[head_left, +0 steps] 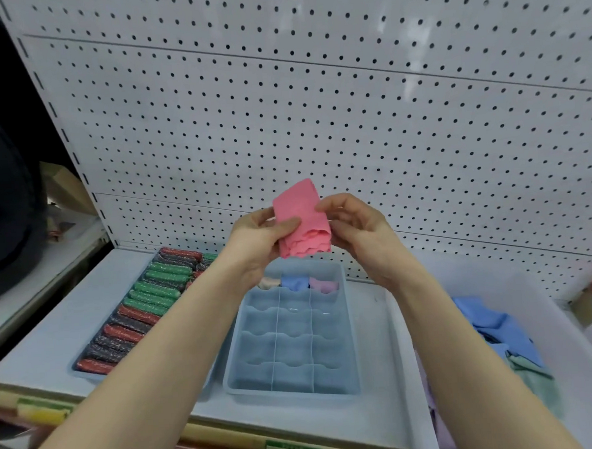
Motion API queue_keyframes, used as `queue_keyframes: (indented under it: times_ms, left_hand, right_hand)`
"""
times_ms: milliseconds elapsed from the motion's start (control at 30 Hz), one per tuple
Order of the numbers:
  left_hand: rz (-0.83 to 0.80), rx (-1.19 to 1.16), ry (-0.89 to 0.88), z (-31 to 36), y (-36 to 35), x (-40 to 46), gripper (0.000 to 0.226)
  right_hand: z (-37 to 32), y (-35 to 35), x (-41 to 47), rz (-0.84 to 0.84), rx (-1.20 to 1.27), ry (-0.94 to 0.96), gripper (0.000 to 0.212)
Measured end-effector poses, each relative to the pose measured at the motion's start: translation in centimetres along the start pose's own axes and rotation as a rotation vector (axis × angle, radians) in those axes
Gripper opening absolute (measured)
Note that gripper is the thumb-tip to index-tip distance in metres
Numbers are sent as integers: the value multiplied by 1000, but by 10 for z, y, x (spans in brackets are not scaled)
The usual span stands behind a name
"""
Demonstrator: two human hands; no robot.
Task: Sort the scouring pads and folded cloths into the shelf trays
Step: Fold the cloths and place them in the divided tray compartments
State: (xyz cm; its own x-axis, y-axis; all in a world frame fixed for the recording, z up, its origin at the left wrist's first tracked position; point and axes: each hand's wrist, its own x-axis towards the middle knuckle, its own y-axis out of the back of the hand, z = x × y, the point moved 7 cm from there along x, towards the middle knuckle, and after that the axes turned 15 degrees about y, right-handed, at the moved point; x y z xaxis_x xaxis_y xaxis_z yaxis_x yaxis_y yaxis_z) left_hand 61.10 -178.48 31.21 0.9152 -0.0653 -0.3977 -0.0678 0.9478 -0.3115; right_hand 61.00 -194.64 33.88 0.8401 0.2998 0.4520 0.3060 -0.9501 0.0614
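- Folding is the step in hand: left hand (258,238) and right hand (353,226) pinch opposite sides of a pink cloth (301,220), held up between them.
- Divided tray (349,328) lies directly below the hands, its far row holding three cloths.
- Next move probably calls for lowering the cloth into an empty compartment just nearer.

Cloth bin (567,316) — cut off right; tray (89,370) — arm-hidden.

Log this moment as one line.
hands: left hand and right hand hold folded pink cloth | above: pale-blue divided plastic tray
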Motion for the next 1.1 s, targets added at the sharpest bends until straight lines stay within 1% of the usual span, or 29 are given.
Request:
queue_keyframes:
  times_ms: [67,100,133,167,200,233,267,300,333,367,400,467,500,567,600,667,767,833,900,933,967,1000,1033,1100]
  left_hand:
    - [-8,-86,10,1,4,0,59]
    - [-5,-103,11,2,4,-1,63]
    - [0,-100,8,2,5,-1,64]
    - [-3,-99,15,2,5,-1,63]
    - [-10,-93,23,1,4,-1,59]
    - [-18,-66,20,0,2,-1,51]
    - [-1,36,-6,0,1,-2,36]
    - [33,189,-36,0,0,-4,22]
    - [70,350,-61,0,0,-7,22]
    - [81,447,-69,0,-1,-9,28]
    - [60,456,-80,-1,-2,-11,35]
    - [-40,412,-148,-4,-9,-13,49]
    - [-67,390,-186,-4,-11,-13,43]
    - [-72,339,-249,-2,-13,-14,10]
    - [-60,318,-273,-1,-12,-13,9]
    - [-43,306,-310,2,-9,-12,16]
    - [-55,270,-334,5,-9,-15,22]
    - [-63,198,-268,3,-9,-14,23]
    - [-104,130,-68,-7,-9,-11,14]
    - [-132,150,33,-13,-9,-11,18]
    - [-150,198,96,-18,-10,-12,27]
    - [-157,254,107,-22,-9,-12,30]
    - [-155,287,88,-24,-9,-12,28]
    - [-102,286,48,-26,-4,-11,24]
  right_hand:
    - [-6,-7,-6,-140,4,38,42]
    - [-7,-10,-7,-170,-11,51,48]
    - [-7,-12,-7,-153,-35,59,53]
    - [-7,-11,-5,-93,-86,73,52]
    - [-9,-9,-3,-10,-151,94,44]
    - [-11,-5,-1,72,-218,117,33]
    - [-13,-1,0,138,-266,135,22]
    - [-14,3,1,183,-299,137,14]
    - [-13,8,2,207,-323,124,9]
    - [-11,12,2,211,-335,102,6]
    - [-9,15,1,205,-325,73,5]
    - [-5,16,0,193,-268,19,10]
    - [-2,17,-1,191,-243,0,14]
    - [0,17,-2,177,-190,-32,15]
    - [1,16,-3,152,-147,-52,14]
    - [3,13,-5,86,-34,-79,14]
    - [1,10,-8,31,45,-36,27]
    - [-1,8,-8,27,32,-4,30]
    - [-5,9,-7,50,-65,57,31]
    - [-8,9,-7,60,-160,98,33]
    - [-10,9,-6,55,-259,128,37]
    - [-11,7,-6,34,-337,142,43]
    - [-10,4,-7,6,-385,141,47]
    - [-7,-2,-10,-61,-405,115,51]
